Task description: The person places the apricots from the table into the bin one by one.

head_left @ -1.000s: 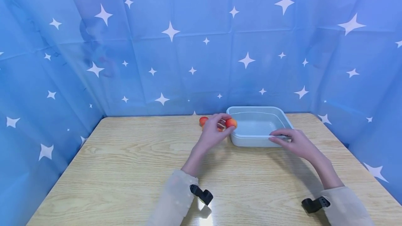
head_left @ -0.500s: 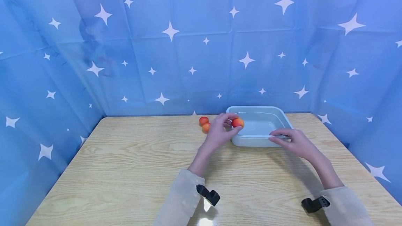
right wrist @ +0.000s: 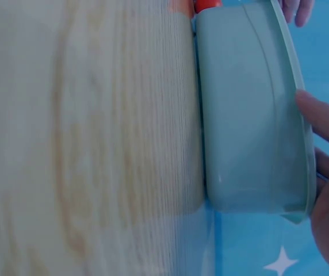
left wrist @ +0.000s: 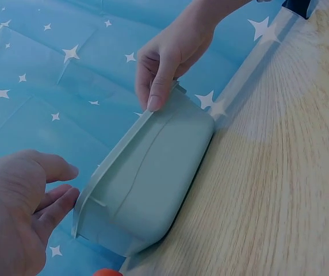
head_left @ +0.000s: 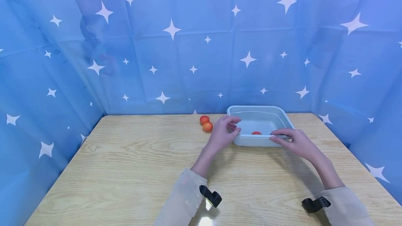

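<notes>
A pale blue-green plastic basin (head_left: 260, 141) stands near the table's back edge. Inside it, a red-orange round fruit (head_left: 256, 133) shows just above the front rim. My left hand (head_left: 223, 133) is at the basin's left end with fingers parted and nothing between them. In the left wrist view those fingers (left wrist: 58, 210) are right at the rim. My right hand (head_left: 292, 142) pinches the front rim near its right corner, thumb outside, fingers inside. Left of the basin, two similar fruits, a red one (head_left: 204, 120) and an orange one (head_left: 207, 127), lie together on the table.
The wooden table (head_left: 132, 170) extends toward me and to the left. A blue curtain with white stars (head_left: 188, 44) hangs right behind its back edge and along both sides. Black wrist cameras (head_left: 211, 196) sit on both sleeves.
My left hand carried the fruit rightward over the basin's rim and let it go. The fruit is now inside the basin. My right hand has stayed on the rim.
</notes>
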Action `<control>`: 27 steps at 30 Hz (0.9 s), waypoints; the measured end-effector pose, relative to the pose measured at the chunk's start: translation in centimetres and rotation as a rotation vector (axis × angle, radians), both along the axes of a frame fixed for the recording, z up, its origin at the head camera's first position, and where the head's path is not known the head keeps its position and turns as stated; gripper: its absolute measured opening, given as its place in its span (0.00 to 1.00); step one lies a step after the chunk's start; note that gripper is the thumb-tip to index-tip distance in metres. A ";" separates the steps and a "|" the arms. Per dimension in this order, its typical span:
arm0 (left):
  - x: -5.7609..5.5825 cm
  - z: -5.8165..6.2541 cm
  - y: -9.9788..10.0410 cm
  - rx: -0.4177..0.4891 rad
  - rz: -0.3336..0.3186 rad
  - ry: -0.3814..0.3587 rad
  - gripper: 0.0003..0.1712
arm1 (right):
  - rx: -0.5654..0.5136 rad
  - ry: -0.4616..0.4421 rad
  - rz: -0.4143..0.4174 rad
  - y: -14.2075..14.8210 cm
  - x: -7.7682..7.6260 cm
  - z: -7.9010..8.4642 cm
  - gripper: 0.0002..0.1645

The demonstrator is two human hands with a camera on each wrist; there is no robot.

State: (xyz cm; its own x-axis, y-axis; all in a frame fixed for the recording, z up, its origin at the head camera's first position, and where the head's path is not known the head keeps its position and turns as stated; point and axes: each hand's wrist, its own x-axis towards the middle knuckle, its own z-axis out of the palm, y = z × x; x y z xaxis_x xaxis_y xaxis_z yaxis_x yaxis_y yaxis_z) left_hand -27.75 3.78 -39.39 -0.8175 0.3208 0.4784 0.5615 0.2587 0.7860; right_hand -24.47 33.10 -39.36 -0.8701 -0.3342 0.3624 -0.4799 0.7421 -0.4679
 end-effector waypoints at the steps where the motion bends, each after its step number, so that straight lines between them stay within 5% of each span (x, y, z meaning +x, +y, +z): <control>1: 0.0 0.0 0.0 0.004 0.001 0.000 0.15 | 0.001 -0.002 0.000 0.0 0.0 0.0 0.11; 27: -0.6 0.2 -2.2 0.064 0.044 -0.055 0.16 | -0.008 -0.016 0.001 -0.1 0.2 0.1 0.12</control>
State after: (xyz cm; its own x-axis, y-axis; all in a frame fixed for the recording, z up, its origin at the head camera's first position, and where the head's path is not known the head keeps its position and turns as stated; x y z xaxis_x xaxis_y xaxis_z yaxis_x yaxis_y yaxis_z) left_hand -28.33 1.62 -39.14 -0.8556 0.2546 0.4508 0.5064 0.2306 0.8309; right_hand -24.28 33.00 -39.22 -0.8753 -0.3324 0.3512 -0.4733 0.7378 -0.4813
